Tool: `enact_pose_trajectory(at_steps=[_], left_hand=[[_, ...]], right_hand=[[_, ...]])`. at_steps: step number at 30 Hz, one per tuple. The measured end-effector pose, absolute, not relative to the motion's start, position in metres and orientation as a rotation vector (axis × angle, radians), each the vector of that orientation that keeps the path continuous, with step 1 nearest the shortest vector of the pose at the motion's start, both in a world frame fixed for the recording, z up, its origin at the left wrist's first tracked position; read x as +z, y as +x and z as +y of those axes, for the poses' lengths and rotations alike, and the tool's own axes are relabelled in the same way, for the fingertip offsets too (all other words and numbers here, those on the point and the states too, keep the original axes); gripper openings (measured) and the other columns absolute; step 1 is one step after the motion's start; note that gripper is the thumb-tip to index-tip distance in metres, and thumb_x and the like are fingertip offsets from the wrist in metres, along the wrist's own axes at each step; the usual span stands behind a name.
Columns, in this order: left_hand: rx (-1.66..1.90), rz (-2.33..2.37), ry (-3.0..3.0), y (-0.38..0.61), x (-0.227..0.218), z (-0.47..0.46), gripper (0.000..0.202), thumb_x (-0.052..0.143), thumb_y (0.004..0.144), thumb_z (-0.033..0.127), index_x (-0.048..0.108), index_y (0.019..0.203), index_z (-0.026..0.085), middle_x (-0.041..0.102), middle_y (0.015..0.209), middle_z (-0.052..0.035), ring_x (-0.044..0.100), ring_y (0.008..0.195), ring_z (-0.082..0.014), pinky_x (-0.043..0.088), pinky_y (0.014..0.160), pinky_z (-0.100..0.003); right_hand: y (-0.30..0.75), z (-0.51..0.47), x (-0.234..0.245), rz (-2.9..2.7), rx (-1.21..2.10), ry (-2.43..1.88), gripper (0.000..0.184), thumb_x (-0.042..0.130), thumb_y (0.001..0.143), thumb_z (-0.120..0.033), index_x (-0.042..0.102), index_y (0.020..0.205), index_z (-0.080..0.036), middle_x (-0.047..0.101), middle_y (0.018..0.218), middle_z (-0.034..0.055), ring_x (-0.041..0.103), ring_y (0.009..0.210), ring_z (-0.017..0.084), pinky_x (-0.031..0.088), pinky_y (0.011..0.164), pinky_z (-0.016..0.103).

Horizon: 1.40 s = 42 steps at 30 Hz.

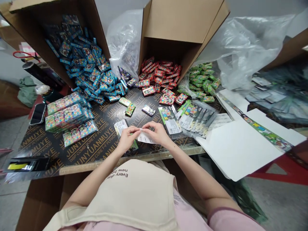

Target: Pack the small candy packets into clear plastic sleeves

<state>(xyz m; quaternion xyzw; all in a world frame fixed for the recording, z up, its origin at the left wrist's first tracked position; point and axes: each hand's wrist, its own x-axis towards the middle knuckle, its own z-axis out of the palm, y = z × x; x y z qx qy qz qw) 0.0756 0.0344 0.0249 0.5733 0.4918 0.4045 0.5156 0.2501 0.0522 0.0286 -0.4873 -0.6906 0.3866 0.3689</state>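
Note:
Both hands meet near the front edge of the table, over a small white sheet of round stickers (145, 138). My left hand (128, 137) pinches the sheet's upper left corner with thumb and forefinger. The fingers of my right hand (157, 132) are closed on its upper right part. Under and beside my left hand lies a printed clear packet (121, 124), partly covered by the hand. Beyond the hands sit a small purple-and-white box (148, 110) and two small green boxes (130, 109), one touching the other. Similar printed packets (170, 120) lie right of my right hand.
Tipped cartons spill blue boxes (89, 70) and red boxes (161, 73). Green boxes (202, 78) lie beside them. Stacked wrapped box packs (64, 117), a phone (38, 114) and a black tray (26, 165) are leftward. White card sheets (231, 144) overhang the right front edge.

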Motion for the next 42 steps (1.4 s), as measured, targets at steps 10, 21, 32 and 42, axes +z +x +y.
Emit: enact_pose_trajectory(at_steps=[10,21,32,42], left_hand=[[1.042,1.191,1.332,0.076,0.020,0.036,0.016,0.064,0.078,0.030,0.074,0.081,0.018,0.069,0.082,-0.0037,0.060,0.077,-0.0154,0.046,0.071,-0.026],[1.103,1.246,0.918,0.068,0.015,0.045,0.029,0.070,0.068,0.042,0.072,0.077,0.015,0.066,0.067,-0.0015,0.054,0.058,-0.0123,0.042,0.059,-0.025],[1.049,1.301,1.287,0.061,0.018,0.042,0.019,0.070,0.071,0.033,0.071,0.063,0.016,0.065,0.071,-0.0032,0.059,0.072,-0.0170,0.044,0.075,-0.031],[0.986,1.239,1.441,0.059,0.033,0.046,0.015,0.067,0.074,0.032,0.075,0.070,0.019,0.071,0.082,-0.0059,0.063,0.078,-0.0198,0.047,0.078,-0.033]], right_hand=[[0.244,0.041,0.026,-1.803,0.705,-1.143,0.010,0.055,0.085,-0.019,0.056,0.075,-0.020,0.064,0.081,0.0034,0.059,0.083,0.019,0.043,0.081,0.035],[0.255,0.046,0.025,-1.834,0.875,-1.273,0.076,0.072,0.072,-0.028,0.035,0.139,-0.027,0.065,0.101,0.0041,0.062,0.095,0.024,0.042,0.094,0.044],[0.258,0.051,0.035,-1.877,1.102,-1.204,0.074,0.055,0.084,-0.023,0.021,0.150,-0.021,0.068,0.084,0.0011,0.060,0.070,0.016,0.048,0.075,0.030],[0.255,0.051,0.039,-2.011,1.186,-1.152,0.078,0.053,0.080,-0.011,0.020,0.150,-0.024,0.067,0.075,-0.0035,0.062,0.070,0.015,0.048,0.080,0.031]])
